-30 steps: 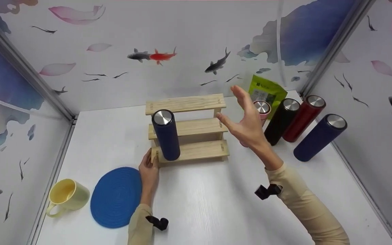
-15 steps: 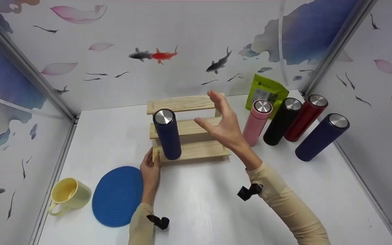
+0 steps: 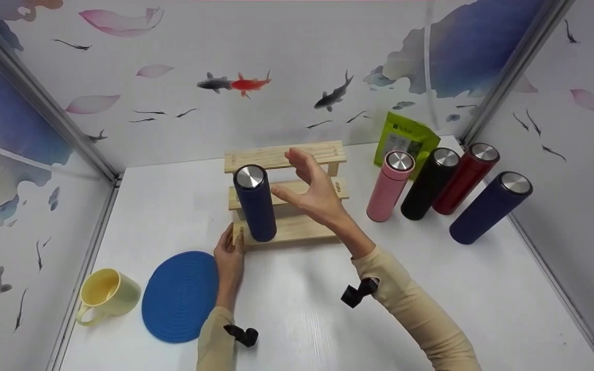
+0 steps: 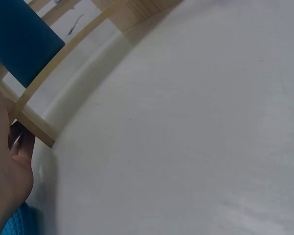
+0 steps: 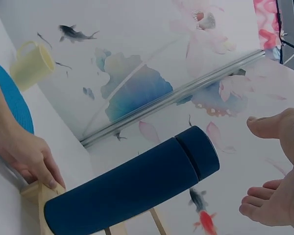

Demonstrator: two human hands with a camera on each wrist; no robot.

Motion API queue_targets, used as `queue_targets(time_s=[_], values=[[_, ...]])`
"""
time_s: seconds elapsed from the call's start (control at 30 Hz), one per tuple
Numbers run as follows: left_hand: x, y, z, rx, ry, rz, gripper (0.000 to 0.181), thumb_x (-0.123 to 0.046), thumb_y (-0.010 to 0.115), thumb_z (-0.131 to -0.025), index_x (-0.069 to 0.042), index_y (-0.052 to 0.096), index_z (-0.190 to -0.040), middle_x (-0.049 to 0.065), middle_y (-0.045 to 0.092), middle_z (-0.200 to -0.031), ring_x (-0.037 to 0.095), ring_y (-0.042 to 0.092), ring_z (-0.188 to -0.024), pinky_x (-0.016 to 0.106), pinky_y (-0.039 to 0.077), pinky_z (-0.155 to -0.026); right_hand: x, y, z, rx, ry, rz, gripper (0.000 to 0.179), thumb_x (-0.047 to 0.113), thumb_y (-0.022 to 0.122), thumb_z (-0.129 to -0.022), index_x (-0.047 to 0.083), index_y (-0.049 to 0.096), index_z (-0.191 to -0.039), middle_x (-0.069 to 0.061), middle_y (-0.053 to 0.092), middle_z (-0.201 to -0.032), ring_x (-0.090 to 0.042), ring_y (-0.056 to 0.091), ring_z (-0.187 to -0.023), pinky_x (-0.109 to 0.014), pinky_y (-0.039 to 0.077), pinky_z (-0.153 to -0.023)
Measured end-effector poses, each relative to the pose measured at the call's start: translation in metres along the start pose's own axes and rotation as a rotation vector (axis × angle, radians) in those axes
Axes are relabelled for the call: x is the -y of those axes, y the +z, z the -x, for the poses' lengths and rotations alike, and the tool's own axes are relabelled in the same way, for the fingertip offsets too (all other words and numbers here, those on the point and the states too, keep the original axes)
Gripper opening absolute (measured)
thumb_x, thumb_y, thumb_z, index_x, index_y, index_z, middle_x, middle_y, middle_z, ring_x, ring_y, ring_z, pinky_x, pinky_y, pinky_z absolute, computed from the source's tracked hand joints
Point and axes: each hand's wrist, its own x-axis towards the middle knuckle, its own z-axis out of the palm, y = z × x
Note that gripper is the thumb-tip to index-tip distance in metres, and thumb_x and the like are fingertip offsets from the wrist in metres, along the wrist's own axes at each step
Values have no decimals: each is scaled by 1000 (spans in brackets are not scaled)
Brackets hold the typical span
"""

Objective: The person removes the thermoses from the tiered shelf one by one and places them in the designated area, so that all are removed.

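A dark blue thermos flask [image 3: 256, 206] with a silver lid stands upright on the lowest step of a three-tier wooden rack [image 3: 307, 229], near its left end. My left hand [image 3: 230, 260] grips the left end of that step, and the right wrist view shows its thumb on the wood. My right hand [image 3: 315, 193] is spread in the air just right of the flask, thumb and fingers apart. Between that hand [image 5: 279, 171] and the flask [image 5: 132, 181] a gap shows in the right wrist view.
Pink [image 3: 390, 188], black [image 3: 429, 185], red [image 3: 464, 180] and blue [image 3: 490, 208] flasks stand at the right. Behind them leans a green pouch [image 3: 405, 136]. A blue round mat [image 3: 181, 296] and a yellow mug [image 3: 116, 296] sit at the left. Printed walls enclose the white table.
My right hand has moved left from in front of the pink flask towards the blue flask on the rack. My left hand keeps its hold on the rack.
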Motion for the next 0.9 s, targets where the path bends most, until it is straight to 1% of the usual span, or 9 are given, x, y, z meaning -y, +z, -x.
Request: queue_targets(time_s=[0.07,0.17,0.23,0.3,0.47,0.6,0.77,0.9], values=[[0,-1,0,4,-1,7,50,-3,57,-102,2,44,-150,24,46,-154,35,44,-145,28,44,-113,-1,5,-1,16,8,1,83,12,83,-83,-7,39,-149,-21,49,-152,-31,44,-145,-41,36,-121],[1,-2,-1,2,-3,20,49,-3,57,-102,0,45,-150,23,48,-152,34,47,-142,17,50,-102,-2,13,-3,35,22,-2,83,13,84,-82,-7,39,-150,-21,49,-153,-31,43,-146,-40,36,-121],[1,-2,-1,6,-8,26,50,-3,56,-102,-1,45,-151,23,49,-151,34,49,-140,13,52,-95,-3,17,-4,45,32,-2,83,13,84,-83,-6,39,-150,-21,49,-153,-30,43,-146,-40,35,-122],[2,-2,-1,12,-17,32,50,-4,57,-103,-3,45,-151,21,50,-151,32,51,-139,12,53,-91,-4,21,-6,47,44,-11,83,14,84,-83,-5,39,-150,-20,49,-152,-30,43,-146,-40,34,-122],[3,-2,0,17,-14,30,50,-8,58,-103,-4,46,-151,20,52,-150,31,51,-139,12,52,-93,-8,28,-8,55,85,-62,83,13,83,-82,-4,40,-150,-19,48,-153,-29,41,-147,-39,31,-124],[4,-2,-1,13,-1,29,49,-5,58,-102,-3,47,-150,21,52,-150,32,51,-139,12,52,-92,-11,35,-10,73,95,-96,82,14,83,-82,-4,40,-150,-20,47,-154,-29,40,-148,-39,30,-125],[6,-2,-3,9,24,17,48,1,56,-101,2,47,-148,24,50,-151,35,49,-141,18,49,-104,-16,45,-10,98,91,-100,81,15,82,-83,-4,40,-150,-21,50,-150,-30,43,-146,-42,31,-124],[6,-2,-3,-3,47,11,48,5,56,-100,6,48,-146,26,50,-150,36,48,-141,25,46,-110,-21,52,-9,91,98,-130,80,12,82,-83,-5,40,-149,-21,54,-144,-31,50,-140,-42,36,-121]])
